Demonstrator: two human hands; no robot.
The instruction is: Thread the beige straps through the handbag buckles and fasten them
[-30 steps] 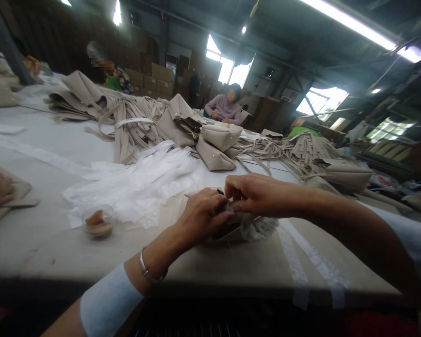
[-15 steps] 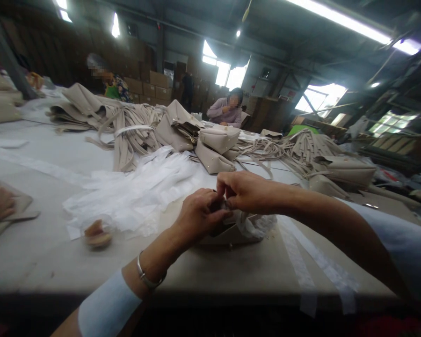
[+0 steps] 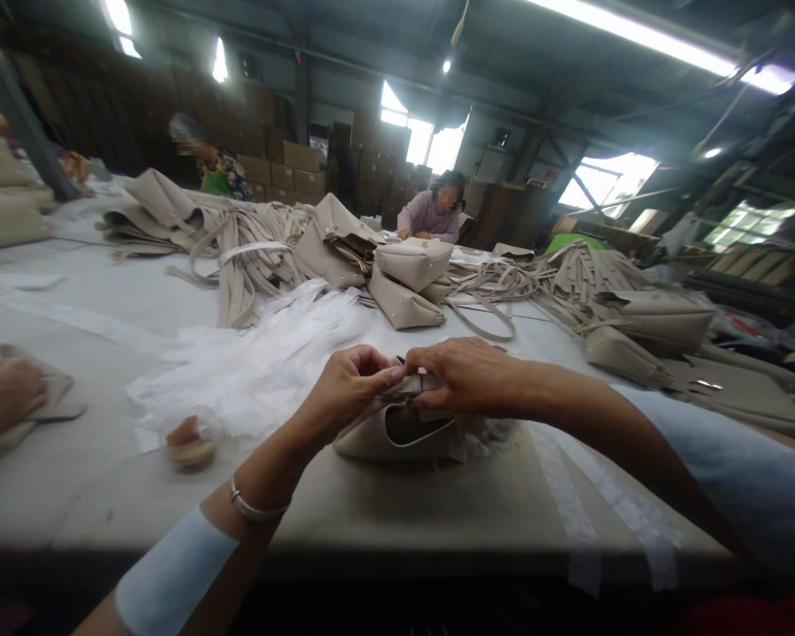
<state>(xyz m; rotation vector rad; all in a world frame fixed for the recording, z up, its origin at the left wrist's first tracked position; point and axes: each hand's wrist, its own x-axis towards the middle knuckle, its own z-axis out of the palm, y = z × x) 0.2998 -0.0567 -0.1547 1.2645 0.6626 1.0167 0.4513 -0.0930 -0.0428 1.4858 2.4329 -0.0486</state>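
Note:
A beige handbag (image 3: pixel 364 439) lies in front of me on the table, its dark opening facing me. Above that opening, my left hand (image 3: pixel 341 389) pinches the bag's upper edge or strap between thumb and fingers. Close beside it, my right hand (image 3: pixel 473 375) is closed on the same strip, fingers bent over it. A small metal-looking piece shows between the two hands; its kind is too small to make out. Crumpled clear plastic (image 3: pixel 496 437) sticks out at the bag's right side, partly under my right hand.
White sheets of thin wrapping (image 3: pixel 252 362) lie left of the bag, near a small round container (image 3: pixel 191 442). Beige bags (image 3: pixel 411 278) and bundled straps (image 3: pixel 252 252) are heaped behind. A co-worker's hand (image 3: pixel 6 397) rests on beige material at left. White strips (image 3: pixel 573 503) hang over the front edge.
My hands have come up out of the bag's opening to its upper edge, which is now pulled up so the dark opening shows. The left hand has shifted a little left.

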